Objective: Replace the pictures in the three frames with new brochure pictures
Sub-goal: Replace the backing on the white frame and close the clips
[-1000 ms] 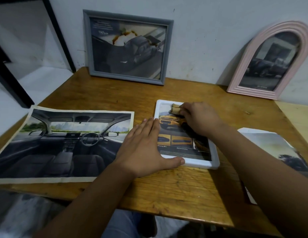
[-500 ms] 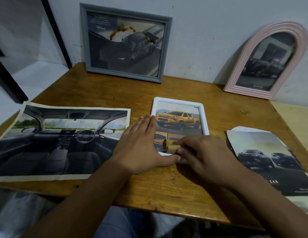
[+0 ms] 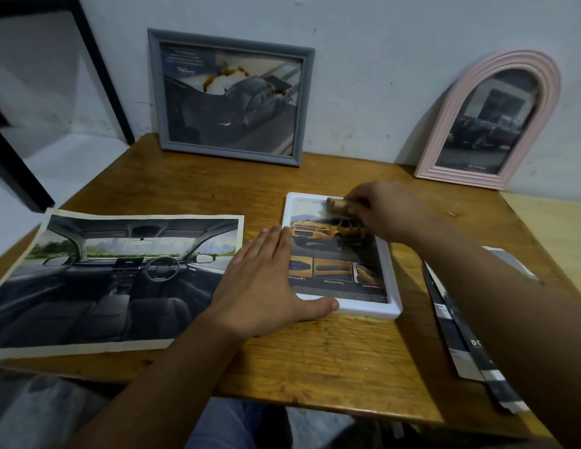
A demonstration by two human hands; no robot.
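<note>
White frame [image 3: 389, 280], flat on table [image 3: 315, 367]: left hand [image 3: 263, 286] flat on its near-left corner; right hand [image 3: 385, 210] pinching small brown roll [image 3: 339, 205] at far edge.

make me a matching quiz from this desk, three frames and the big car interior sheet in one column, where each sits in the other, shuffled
Things:
1. grey frame
2. pink arched frame
3. white frame
4. car interior sheet

Places:
A. flat on the table, middle, under both hands
B. leaning on the wall, back right
C. flat on the table, left side
D. leaning on the wall, back left

Pairs: 1-D, 2-B, 3-A, 4-C
</note>
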